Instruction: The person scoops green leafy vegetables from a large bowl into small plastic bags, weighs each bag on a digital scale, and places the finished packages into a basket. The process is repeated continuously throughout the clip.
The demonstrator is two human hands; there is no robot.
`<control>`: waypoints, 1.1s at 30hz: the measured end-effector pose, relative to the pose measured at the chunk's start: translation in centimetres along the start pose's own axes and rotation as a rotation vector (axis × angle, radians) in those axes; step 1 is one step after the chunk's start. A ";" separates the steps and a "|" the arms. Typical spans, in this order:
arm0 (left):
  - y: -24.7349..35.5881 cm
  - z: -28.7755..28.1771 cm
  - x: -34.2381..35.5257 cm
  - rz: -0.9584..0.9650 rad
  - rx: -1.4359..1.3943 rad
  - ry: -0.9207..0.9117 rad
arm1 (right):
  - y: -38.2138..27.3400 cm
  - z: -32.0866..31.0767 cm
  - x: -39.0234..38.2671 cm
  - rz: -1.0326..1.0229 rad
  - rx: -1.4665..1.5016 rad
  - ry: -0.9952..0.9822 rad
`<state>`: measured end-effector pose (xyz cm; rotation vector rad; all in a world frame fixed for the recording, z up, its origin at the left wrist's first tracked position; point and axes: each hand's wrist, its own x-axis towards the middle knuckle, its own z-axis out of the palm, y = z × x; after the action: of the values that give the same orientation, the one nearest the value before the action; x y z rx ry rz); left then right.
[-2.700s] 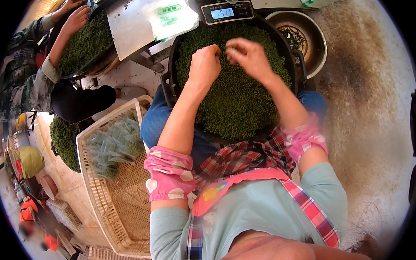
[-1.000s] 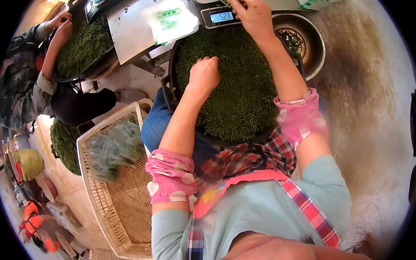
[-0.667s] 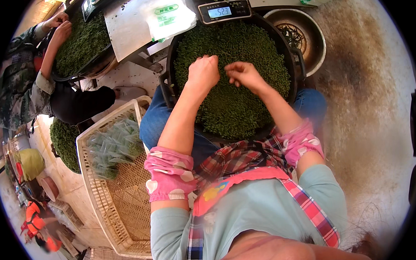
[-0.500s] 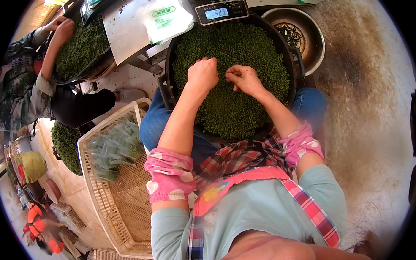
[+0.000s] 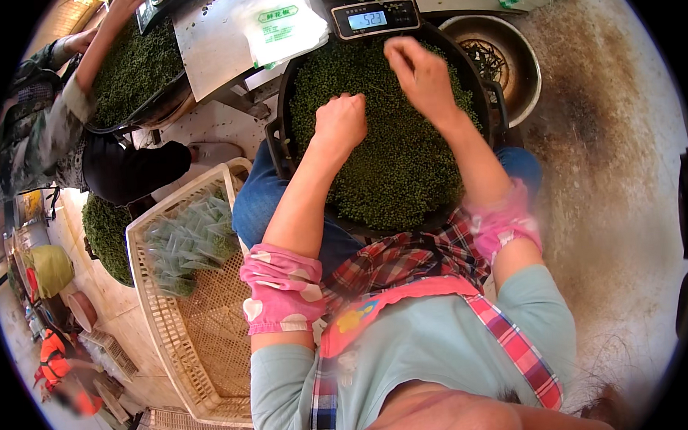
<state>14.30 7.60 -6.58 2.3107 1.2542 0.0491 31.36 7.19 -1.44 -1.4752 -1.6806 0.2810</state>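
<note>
My left hand (image 5: 342, 118) rests fisted on green peppercorns (image 5: 395, 160) mid-basin (image 5: 280, 111); my right hand (image 5: 418, 72) pinches some near the far rim, below the scale (image 5: 375, 18).

My left hand (image 5: 342, 120) is resting as a loose fist on the green peppercorns (image 5: 403, 167) filling the round black basin (image 5: 279, 134) on my lap. My right hand (image 5: 418, 72) is hovering near the basin's far rim, fingers pinched together, just below the digital scale (image 5: 375, 18). A cream plastic crate (image 5: 185, 327) with small filled bags (image 5: 186, 239) is sitting at my left.
</note>
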 end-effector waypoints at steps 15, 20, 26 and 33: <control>0.2 0.0 -0.1 0.018 0.008 0.006 | 4.3 2.8 -8.4 0.229 -0.372 -0.497; 0.1 0.0 -0.1 0.019 0.015 -0.012 | 3.1 5.7 -14.5 0.173 -0.315 -0.752; 0.1 0.0 -0.2 0.026 -0.005 -0.005 | 3.0 2.9 -8.1 0.031 -0.227 -0.272; 0.6 -0.6 -0.1 0.034 -0.070 0.034 | 0.1 2.0 4.2 -0.161 -0.210 0.181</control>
<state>14.55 7.47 -5.76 2.2798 1.2102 0.1427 30.30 11.67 -0.86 -1.4578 -1.7087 -0.1170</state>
